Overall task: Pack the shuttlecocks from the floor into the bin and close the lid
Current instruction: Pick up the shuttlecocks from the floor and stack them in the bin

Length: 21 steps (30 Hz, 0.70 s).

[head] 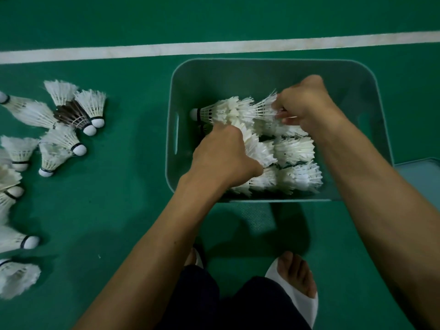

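A pale teal plastic bin (238, 72) stands on the green court floor, holding several white feather shuttlecocks (294, 151) packed in rows. Both my hands are inside it. My left hand (221, 156) grips a row of nested shuttlecocks (252, 141) from above. My right hand (307, 108) pinches the feather end of a long nested row of shuttlecocks (228, 110) that lies across the bin's middle, cork pointing left. Several loose shuttlecocks (59, 144) lie on the floor to the left of the bin.
A white court line (142, 50) runs across the floor beyond the bin. A pale flat piece, perhaps the lid (419, 172), lies by the bin's right side. My feet in white slippers (297, 296) stand just in front of the bin.
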Each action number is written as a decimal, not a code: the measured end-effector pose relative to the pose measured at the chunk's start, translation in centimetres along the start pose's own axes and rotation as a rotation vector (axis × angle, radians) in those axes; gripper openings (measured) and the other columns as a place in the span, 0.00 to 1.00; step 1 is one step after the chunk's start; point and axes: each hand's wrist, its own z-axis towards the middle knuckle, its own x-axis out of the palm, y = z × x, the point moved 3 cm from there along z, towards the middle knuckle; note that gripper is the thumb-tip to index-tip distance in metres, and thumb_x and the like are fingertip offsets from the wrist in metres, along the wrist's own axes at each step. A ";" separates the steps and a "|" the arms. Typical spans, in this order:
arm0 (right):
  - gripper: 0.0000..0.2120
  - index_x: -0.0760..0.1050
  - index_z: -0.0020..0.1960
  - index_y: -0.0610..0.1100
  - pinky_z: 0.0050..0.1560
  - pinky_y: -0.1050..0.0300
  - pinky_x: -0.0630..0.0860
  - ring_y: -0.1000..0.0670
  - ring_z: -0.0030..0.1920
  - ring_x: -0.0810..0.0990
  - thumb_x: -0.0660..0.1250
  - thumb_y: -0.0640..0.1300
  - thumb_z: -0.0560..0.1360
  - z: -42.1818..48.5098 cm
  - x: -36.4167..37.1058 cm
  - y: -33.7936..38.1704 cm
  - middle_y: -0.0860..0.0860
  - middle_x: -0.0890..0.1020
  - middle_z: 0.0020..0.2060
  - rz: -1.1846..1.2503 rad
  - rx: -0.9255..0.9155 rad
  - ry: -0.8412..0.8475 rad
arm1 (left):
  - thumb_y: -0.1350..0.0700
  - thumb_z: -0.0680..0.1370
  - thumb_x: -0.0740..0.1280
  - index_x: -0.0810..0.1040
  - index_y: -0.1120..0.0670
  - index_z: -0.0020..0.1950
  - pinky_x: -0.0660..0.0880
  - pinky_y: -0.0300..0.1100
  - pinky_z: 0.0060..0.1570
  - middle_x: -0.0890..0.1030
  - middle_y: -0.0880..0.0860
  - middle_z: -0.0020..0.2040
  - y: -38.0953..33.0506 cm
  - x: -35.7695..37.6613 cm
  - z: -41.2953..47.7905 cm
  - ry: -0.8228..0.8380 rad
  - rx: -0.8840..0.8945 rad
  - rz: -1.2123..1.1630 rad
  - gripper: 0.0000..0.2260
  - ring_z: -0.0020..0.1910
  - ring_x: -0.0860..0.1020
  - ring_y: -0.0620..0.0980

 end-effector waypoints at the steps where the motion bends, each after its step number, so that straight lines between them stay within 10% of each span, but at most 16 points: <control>1: 0.06 0.77 0.48 0.34 0.39 0.50 0.83 0.46 0.32 0.81 0.71 0.29 0.73 -0.2 0.4 -0.1 0.39 0.83 0.40 0.018 0.020 0.043 | 0.51 0.64 0.78 0.70 0.56 0.30 0.64 0.42 0.31 0.71 0.56 0.46 0.0 0.2 -0.2 -0.008 0.001 0.001 0.18 0.36 0.75 0.56; 14: 0.11 0.79 0.52 0.35 0.41 0.52 0.86 0.47 0.40 0.86 0.76 0.38 0.73 -3.9 -2.3 -1.6 0.39 0.86 0.46 0.255 -0.027 -0.026 | 0.46 0.62 0.80 0.68 0.54 0.24 0.57 0.42 0.28 0.68 0.54 0.36 0.5 0.2 -1.8 -0.144 -0.014 -0.095 0.22 0.42 0.79 0.63; 21: 0.07 0.86 0.41 0.41 0.38 0.56 0.82 0.60 0.36 0.83 0.80 0.45 0.70 -11.2 -2.0 -4.1 0.53 0.87 0.36 -0.027 -0.257 0.292 | 0.47 0.62 0.82 0.77 0.54 0.31 0.60 0.39 0.28 0.78 0.58 0.46 0.1 0.5 -2.8 -0.137 -0.017 -0.093 0.17 0.38 0.76 0.53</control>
